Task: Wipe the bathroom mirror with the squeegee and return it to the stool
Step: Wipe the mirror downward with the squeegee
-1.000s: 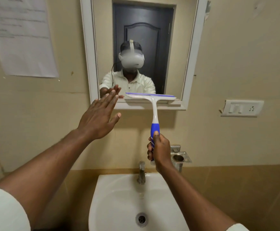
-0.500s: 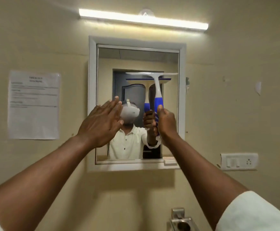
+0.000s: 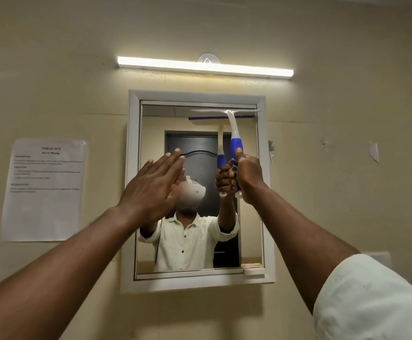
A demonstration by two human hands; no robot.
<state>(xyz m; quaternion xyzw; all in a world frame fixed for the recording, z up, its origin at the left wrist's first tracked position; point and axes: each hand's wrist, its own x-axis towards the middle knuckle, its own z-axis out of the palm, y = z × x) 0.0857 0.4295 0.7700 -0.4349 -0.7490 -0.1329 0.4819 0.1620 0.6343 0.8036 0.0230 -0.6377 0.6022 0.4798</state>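
A white-framed bathroom mirror [image 3: 151, 123] hangs on the beige wall straight ahead. My right hand [image 3: 248, 176] grips the blue handle of a white squeegee [image 3: 234, 133], held upright. Its blade lies level against the glass near the mirror's top right, just under the frame. My left hand [image 3: 154, 186] is raised flat, fingers together and extended, in front of the mirror's left half; it holds nothing. The glass reflects a person in a white shirt and a dark door. The stool is out of sight.
A lit tube light [image 3: 205, 69] runs above the mirror. A printed paper sheet [image 3: 44, 190] is taped to the wall on the left. A small white ledge [image 3: 252, 268] sits at the mirror's lower right corner.
The squeegee rose from the mirror's bottom edge to near its top. My view tilted up, so the sink and tap dropped out of sight. My left hand stayed raised and flat.
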